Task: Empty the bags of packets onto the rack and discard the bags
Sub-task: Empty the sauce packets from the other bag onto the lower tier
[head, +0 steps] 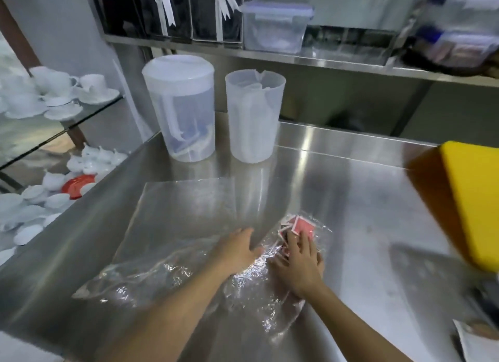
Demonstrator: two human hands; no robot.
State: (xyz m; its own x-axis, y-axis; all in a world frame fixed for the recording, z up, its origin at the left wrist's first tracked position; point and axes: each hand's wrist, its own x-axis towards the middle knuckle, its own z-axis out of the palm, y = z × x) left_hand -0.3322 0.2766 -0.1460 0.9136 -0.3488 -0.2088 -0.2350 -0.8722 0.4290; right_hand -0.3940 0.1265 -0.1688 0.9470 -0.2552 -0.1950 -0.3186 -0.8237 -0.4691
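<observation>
A large clear plastic bag lies flat and partly crumpled on the steel table. A second, smaller clear bag lies crumpled beside it, with a few red packets inside at its far end. My left hand rests flat on the plastic between the two bags, fingers apart. My right hand presses down on the smaller bag just behind the red packets, fingers spread over them. Whether the fingers pinch the plastic is hard to tell.
Two translucent plastic jugs stand at the table's back. A yellow board lies at the right edge. A lidded clear box sits on the upper shelf. White cups and saucers fill glass shelves at left.
</observation>
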